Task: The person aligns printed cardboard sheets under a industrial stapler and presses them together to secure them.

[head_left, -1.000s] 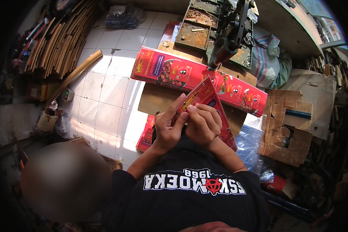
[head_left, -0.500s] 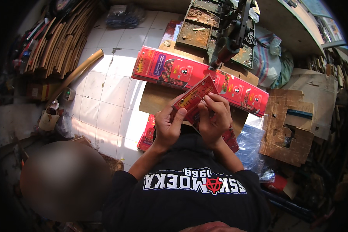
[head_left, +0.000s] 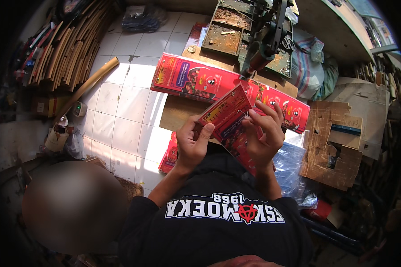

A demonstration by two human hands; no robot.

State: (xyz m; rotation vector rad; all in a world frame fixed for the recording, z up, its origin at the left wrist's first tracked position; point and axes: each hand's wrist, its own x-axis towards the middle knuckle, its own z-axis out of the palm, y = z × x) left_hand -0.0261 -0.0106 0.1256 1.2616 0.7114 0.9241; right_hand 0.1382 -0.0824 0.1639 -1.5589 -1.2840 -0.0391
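My left hand [head_left: 194, 141] grips the edge of a long red printed cardboard strip [head_left: 227, 116], thumb on its face. The strip slants from upper middle down toward my lap, with small metal eyelets at its upper end. Over its right side, my right hand [head_left: 267, 135] has thumb and forefinger pinched around something small, thin and whitish, too fine to name. Its other fingers are bent and spread. Beyond my hands, a stack of similar red printed strips [head_left: 223, 89] lies on a wooden board [head_left: 178, 115], under the tip of a dark hand-press machine [head_left: 265, 49].
Sectioned metal trays [head_left: 223, 40] with small bits stand beside the press. More red strips [head_left: 169, 155] lie left of my lap. Clear plastic bags [head_left: 289, 164] and cut cardboard [head_left: 343, 164] are at right. A cardboard tube [head_left: 91, 84] leans at left; a blurred round shape [head_left: 73, 207] is nearby.
My right hand has moved right and slightly up, away from the strip's middle, with the pinched whitish bit. More of the strip's face now shows. My left hand has barely moved.
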